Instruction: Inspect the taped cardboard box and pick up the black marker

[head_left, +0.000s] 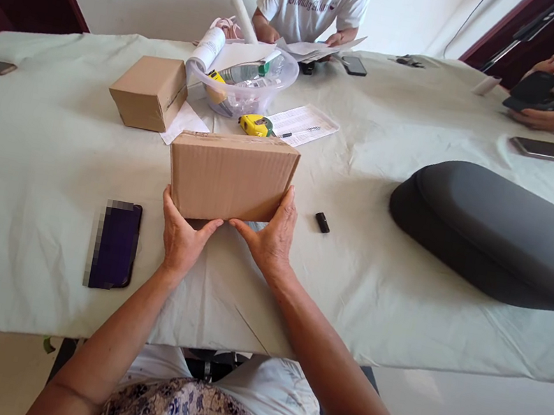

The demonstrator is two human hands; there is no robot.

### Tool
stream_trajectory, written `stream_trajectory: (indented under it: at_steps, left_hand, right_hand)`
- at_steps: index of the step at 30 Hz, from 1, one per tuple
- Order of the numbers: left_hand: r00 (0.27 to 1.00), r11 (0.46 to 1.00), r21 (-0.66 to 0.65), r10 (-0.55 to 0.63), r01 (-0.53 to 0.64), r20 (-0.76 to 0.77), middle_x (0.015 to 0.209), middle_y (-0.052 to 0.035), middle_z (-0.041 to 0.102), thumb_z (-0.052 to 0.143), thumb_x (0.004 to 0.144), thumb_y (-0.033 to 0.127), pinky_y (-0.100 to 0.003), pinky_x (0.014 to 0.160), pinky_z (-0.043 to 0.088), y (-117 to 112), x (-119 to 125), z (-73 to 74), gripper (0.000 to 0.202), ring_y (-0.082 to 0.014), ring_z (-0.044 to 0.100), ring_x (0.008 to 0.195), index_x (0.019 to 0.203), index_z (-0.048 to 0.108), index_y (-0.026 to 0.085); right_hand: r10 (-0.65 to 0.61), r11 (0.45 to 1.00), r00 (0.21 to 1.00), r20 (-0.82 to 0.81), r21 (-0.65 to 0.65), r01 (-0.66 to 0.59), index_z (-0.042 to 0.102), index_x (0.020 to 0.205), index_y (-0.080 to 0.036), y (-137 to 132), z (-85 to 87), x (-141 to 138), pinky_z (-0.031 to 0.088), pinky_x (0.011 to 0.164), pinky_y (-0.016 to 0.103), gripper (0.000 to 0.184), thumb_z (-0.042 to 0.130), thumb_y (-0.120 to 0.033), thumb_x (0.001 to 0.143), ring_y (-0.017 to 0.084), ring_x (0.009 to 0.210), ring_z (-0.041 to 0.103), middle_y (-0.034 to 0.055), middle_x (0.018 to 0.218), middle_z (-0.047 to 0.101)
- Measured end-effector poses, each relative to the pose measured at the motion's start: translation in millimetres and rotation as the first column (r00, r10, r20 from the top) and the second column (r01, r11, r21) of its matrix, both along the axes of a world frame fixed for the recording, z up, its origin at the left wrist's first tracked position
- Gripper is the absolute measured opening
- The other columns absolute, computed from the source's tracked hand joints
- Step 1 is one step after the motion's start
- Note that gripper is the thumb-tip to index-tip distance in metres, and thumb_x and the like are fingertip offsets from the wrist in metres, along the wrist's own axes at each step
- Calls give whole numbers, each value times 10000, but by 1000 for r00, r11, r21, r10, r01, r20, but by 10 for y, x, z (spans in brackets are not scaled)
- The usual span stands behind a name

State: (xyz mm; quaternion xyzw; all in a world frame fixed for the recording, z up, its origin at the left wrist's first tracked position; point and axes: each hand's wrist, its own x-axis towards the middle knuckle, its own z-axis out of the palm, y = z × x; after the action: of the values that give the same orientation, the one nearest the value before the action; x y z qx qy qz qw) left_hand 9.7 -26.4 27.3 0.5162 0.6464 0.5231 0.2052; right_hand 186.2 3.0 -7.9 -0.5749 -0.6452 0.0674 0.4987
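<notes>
A closed brown cardboard box [230, 185] is between my two hands near the middle of the table. My left hand [181, 237] grips its lower left corner, thumb along the bottom edge. On the lower right corner, my right hand [272, 238] holds it the same way, and the thumb tips nearly meet under the front face. Fingers behind the box sides are partly hidden. To the right of my right hand lies a small black object [322, 223], like a cap or USB stick. A dark phone [116, 248] rests left of my left hand.
A second cardboard box [147, 94] stands beside a clear plastic basin [275, 94] holding bottles and rolls. Beyond my box lie a yellow tape measure [255, 124] and a printed sheet [306, 126]. A large black case [506, 235] sits right. Other people handle papers and a dark object.
</notes>
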Motion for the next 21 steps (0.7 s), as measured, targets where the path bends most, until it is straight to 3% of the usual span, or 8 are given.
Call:
stream_trajectory:
  at_steps: [5,8,13,18,21]
  left_hand:
    - [997,1000,-8,4,-3,72,1648,-229,336,946,595,455,-574,1261,287,24,-27,-2,1250,-382,316,1557,1572,197,240]
    - [989,1000,8,-13,12,147,1659,-204,326,950,593,457,-536,1249,335,43,-49,18,1245,-367,349,1544,1577,210,267]
    - [970,1000,-7,4,-2,244,1638,-172,374,888,667,536,-467,1083,527,42,-79,104,1133,-319,606,1313,1569,239,310]
    - [975,999,9,45,-48,217,1302,-141,631,760,771,627,-379,965,556,58,-139,118,742,-285,617,1215,1353,542,221]
    - [982,997,30,67,-73,177,1098,-103,653,662,838,658,-380,984,518,82,-191,86,553,-264,621,1105,1161,647,210]
  right_hand:
    - [34,999,998,-49,-11,-34,86,1633,-271,2,35,40,389,1143,700,1216,757,-721,724,418,1446,413,231,1594,381]
    - [56,998,997,-59,-8,-56,183,1622,-282,8,81,89,473,1094,638,1106,753,-681,763,380,1375,501,213,1554,459]
    - [69,997,988,-141,-8,-70,373,1561,-268,18,161,152,606,848,468,906,682,-694,823,303,1144,644,192,1452,582]
    - [70,997,973,-222,-6,-73,491,1487,-241,7,237,180,593,712,365,710,609,-629,904,254,1035,663,173,1329,659]
    - [80,997,961,-266,-3,-83,545,1436,-252,-9,277,195,582,691,348,603,584,-578,930,231,976,659,143,1253,686]
